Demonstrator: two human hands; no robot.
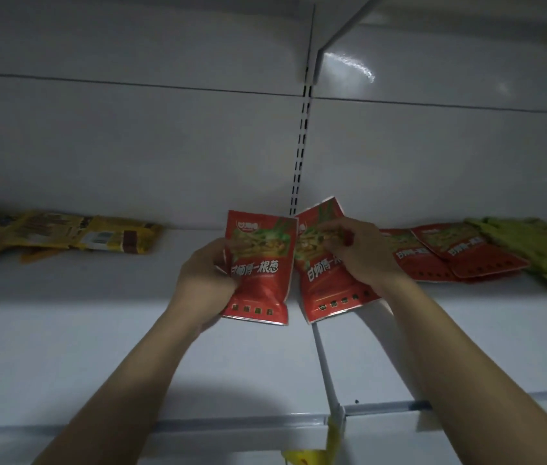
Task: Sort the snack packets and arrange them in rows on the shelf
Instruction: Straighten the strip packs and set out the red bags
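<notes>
My left hand grips the left edge of a red snack packet held upright above the white shelf. My right hand pinches a second red packet, tilted right and just beside the first one. More red packets lie flat in an overlapping pile on the shelf to the right. Yellow packets lie in a loose pile at the far left. Green packets lie at the far right.
A slotted metal upright runs down the white back panel behind the packets. A shelf divider seam runs toward the front rail. A yellow tag hangs below the front edge. An upper shelf bracket juts out overhead.
</notes>
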